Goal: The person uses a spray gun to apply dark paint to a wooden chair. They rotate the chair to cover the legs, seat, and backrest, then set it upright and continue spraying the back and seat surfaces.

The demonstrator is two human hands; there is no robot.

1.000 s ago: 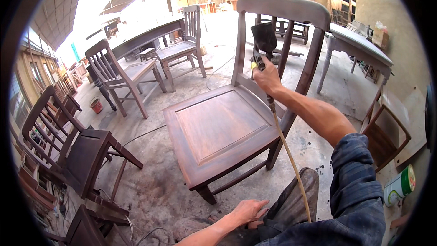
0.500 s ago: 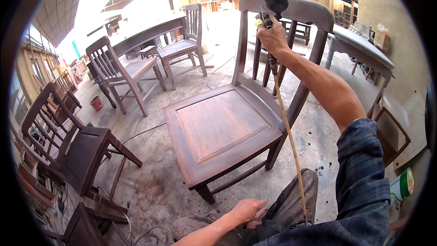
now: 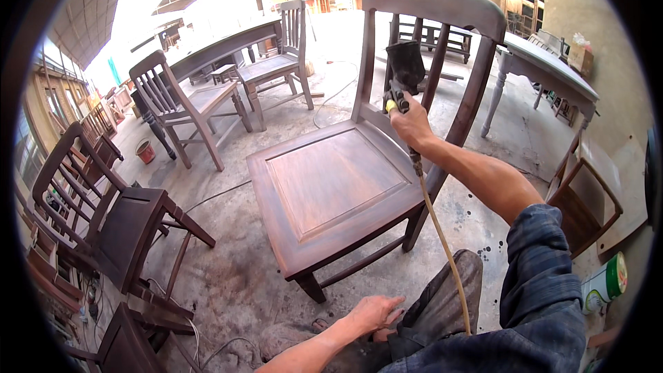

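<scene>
A dark brown wooden chair (image 3: 338, 183) with a panelled seat stands in front of me. My right hand (image 3: 414, 123) is wrapped round the grip of a spray gun (image 3: 396, 94). The gun's black cup (image 3: 406, 65) is on top, tilted a little, in front of the chair's back slats. A tan air hose (image 3: 442, 231) runs from the gun's handle down to my lap. Low in front of my body, my left hand (image 3: 375, 313) rests near my knee, its index finger stretched out and nothing visible in it. Part of its palm is hidden.
Dark chairs (image 3: 128, 231) stand close on the left, and greyish chairs (image 3: 186, 107) stand farther back by a long table (image 3: 221, 48). A grey table (image 3: 545, 72) is at the right. A green-and-white can (image 3: 606, 283) is beside my right elbow. A red bucket (image 3: 145, 152) and cables lie on the concrete floor.
My right hand has lowered the spray gun from the chair's top rail to the level of its slats. The cup now tilts left. My left hand has barely moved.
</scene>
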